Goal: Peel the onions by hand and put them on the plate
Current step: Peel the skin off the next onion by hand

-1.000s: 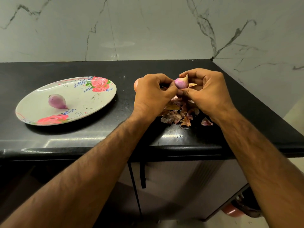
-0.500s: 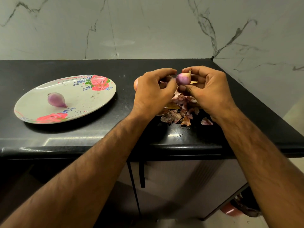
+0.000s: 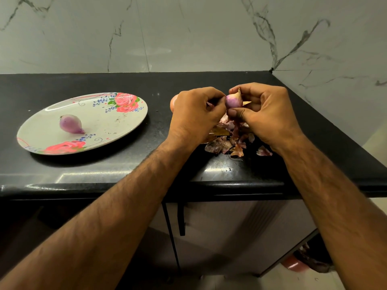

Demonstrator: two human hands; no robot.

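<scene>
**A:** The right hand (image 3: pixel 266 115) has the onion (image 3: pixel 233 101) up at centre frame, thumb beneath and fingers curled over the top. It's the same pinch as half a second ago.

**B:** And the left hand (image 3: pixel 194 116)?

**A:** That's the change. Its fingers were stretched out, and now they've curled in, tips at the onion's left side. Whether they nip a strip of skin, I cannot tell.

**B:** The plate (image 3: pixel 109 124)?

**A:** It's at the left of the frame on the black counter (image 3: pixel 83 170), right where it was, with one peeled onion (image 3: pixel 71 123) lying on it.

**B:** The mess?

**A:** The skins (image 3: pixel 226 143) are heaped just below the hands, unchanged. An orange onion (image 3: pixel 172 101) peeks out behind the left knuckles.
</scene>
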